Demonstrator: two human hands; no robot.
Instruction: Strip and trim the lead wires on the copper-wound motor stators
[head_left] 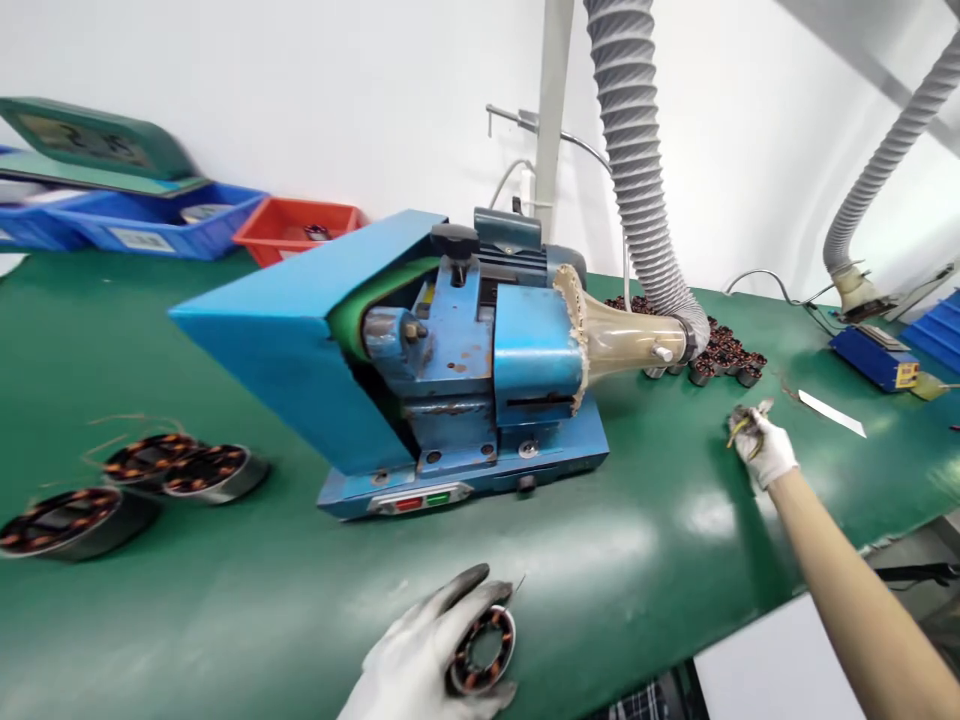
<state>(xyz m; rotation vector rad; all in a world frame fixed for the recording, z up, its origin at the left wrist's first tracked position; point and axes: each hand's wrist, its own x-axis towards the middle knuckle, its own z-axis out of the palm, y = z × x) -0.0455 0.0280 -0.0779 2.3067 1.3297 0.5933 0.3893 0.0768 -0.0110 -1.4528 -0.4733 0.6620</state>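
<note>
Bins along the wall, left: red bin [257, 238] holds a dark wound part [316, 232]. Blue bin [214, 236] beside it, pale label on front, carries a pale, rounded item [202, 213]; details too small to tell.

Small stator [472, 677]: grey metal rim, dark core, copper-orange windings spaced round an open centre, one thin wire end sticking up. Position: in the left hand [424, 650], over the near edge of the green bench [645, 560], in front of the blue belt machine [442, 330]. Left glove white, fingertips grimy; fingers and thumb grip the ring's outside.

Right hand [766, 452], also gloved, fingers curled round a yellow-handled tool [739, 428], blurred. Heap of small stators [724, 352] beyond it. Three larger stators [232, 482] lie far left, loose wires showing.
</note>
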